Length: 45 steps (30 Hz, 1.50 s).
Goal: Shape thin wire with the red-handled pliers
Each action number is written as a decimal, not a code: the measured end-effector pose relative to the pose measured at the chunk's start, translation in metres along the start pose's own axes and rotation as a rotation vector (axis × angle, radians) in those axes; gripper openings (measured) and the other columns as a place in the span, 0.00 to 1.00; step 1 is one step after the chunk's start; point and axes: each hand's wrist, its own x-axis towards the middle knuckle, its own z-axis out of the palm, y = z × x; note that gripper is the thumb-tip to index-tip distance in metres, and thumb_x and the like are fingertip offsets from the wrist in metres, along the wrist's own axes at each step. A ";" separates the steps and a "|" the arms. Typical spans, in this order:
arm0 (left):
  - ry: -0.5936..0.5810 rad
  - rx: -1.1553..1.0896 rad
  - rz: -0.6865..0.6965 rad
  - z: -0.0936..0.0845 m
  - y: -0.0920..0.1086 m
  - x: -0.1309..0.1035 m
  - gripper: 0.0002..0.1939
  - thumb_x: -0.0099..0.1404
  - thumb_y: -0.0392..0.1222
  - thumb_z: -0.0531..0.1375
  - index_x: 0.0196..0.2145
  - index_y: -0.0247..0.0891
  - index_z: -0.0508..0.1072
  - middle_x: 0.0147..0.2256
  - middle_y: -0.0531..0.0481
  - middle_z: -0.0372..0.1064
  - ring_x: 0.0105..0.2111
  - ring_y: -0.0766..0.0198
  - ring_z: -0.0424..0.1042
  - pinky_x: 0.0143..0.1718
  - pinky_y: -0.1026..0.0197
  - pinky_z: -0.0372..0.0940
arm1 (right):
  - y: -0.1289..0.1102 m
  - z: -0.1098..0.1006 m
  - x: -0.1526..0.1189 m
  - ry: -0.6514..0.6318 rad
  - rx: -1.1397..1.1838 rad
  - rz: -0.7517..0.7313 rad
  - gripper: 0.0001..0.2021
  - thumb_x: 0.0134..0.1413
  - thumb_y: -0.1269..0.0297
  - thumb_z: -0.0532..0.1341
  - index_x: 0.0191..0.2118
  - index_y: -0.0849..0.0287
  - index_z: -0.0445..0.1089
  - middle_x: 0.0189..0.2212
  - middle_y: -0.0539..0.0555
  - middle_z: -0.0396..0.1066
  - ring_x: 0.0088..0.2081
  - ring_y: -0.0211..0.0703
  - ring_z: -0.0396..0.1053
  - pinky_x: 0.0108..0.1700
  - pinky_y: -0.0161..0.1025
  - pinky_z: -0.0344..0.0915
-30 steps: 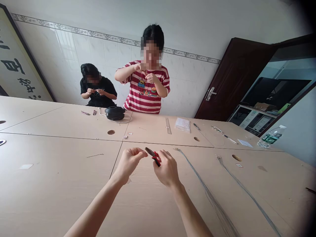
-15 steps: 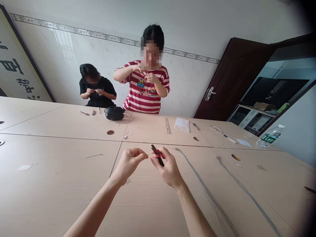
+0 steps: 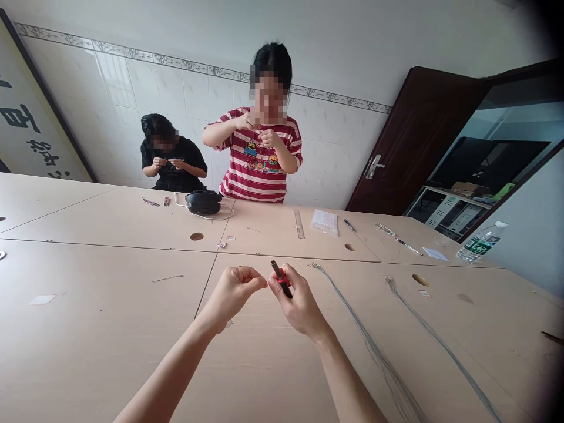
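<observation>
My left hand (image 3: 235, 294) is closed in a pinch at the middle of the table. What lies between its fingertips is too small to make out clearly; it looks like a thin strand. Close beside it, my right hand (image 3: 299, 299) grips a small dark hand tool with red on it (image 3: 275, 268), its narrow end pointing up and away from me. The fingertips of both hands almost meet. Right of my hands lies a bundle of thin blue-grey cords (image 3: 343, 302) with small metal ends, and another cord bundle (image 3: 423, 323) runs alongside.
Two people sit or stand across the table (image 3: 110, 341), hands raised. Toward the far side are a black case (image 3: 203, 202) with a white cable, a ruler (image 3: 299, 224), a plastic bag (image 3: 325, 222), pens and a water bottle (image 3: 482, 242). A thin looped wire (image 3: 168, 278) lies left.
My right hand has turned the tool slightly and drawn its fingertips nearer to my left fingertips. The strand that stuck out from my left pinch is now mostly hidden.
</observation>
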 end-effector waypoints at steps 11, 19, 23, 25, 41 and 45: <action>-0.027 0.022 0.005 -0.001 -0.003 -0.001 0.11 0.56 0.47 0.58 0.24 0.37 0.73 0.19 0.59 0.49 0.20 0.71 0.41 0.21 0.63 0.39 | -0.003 -0.001 0.000 -0.021 0.198 0.063 0.11 0.62 0.56 0.55 0.32 0.56 0.60 0.23 0.45 0.55 0.24 0.34 0.52 0.26 0.33 0.53; -0.002 0.031 -0.017 -0.006 0.004 -0.002 0.10 0.56 0.45 0.58 0.25 0.37 0.74 0.17 0.60 0.44 0.19 0.70 0.40 0.22 0.62 0.38 | 0.000 -0.005 0.002 0.051 0.172 0.083 0.10 0.61 0.55 0.56 0.34 0.56 0.64 0.23 0.45 0.56 0.24 0.35 0.53 0.27 0.33 0.54; 0.003 0.024 -0.018 -0.008 0.006 -0.003 0.10 0.55 0.46 0.58 0.24 0.37 0.74 0.17 0.60 0.45 0.19 0.70 0.40 0.22 0.62 0.37 | -0.002 -0.004 0.002 0.010 0.159 0.079 0.11 0.59 0.54 0.58 0.36 0.57 0.66 0.25 0.47 0.63 0.25 0.35 0.58 0.28 0.34 0.58; -0.001 0.019 -0.023 -0.008 0.007 -0.002 0.10 0.55 0.46 0.59 0.24 0.37 0.73 0.17 0.60 0.47 0.20 0.70 0.40 0.23 0.62 0.38 | -0.003 -0.003 0.001 -0.003 0.146 0.061 0.11 0.59 0.54 0.58 0.36 0.57 0.66 0.26 0.48 0.65 0.26 0.36 0.60 0.30 0.34 0.60; -0.008 -0.003 -0.043 -0.008 0.007 -0.003 0.09 0.55 0.46 0.59 0.24 0.38 0.72 0.18 0.60 0.47 0.20 0.70 0.41 0.23 0.62 0.39 | -0.004 0.000 0.001 -0.020 0.179 0.083 0.10 0.60 0.55 0.57 0.35 0.57 0.65 0.23 0.45 0.59 0.24 0.34 0.55 0.27 0.33 0.56; -0.020 0.015 -0.045 -0.009 0.010 -0.004 0.09 0.56 0.45 0.58 0.25 0.37 0.73 0.17 0.61 0.43 0.20 0.70 0.39 0.23 0.62 0.38 | -0.006 -0.002 0.001 -0.023 0.185 0.071 0.10 0.60 0.55 0.58 0.33 0.57 0.64 0.23 0.45 0.58 0.24 0.34 0.55 0.28 0.33 0.56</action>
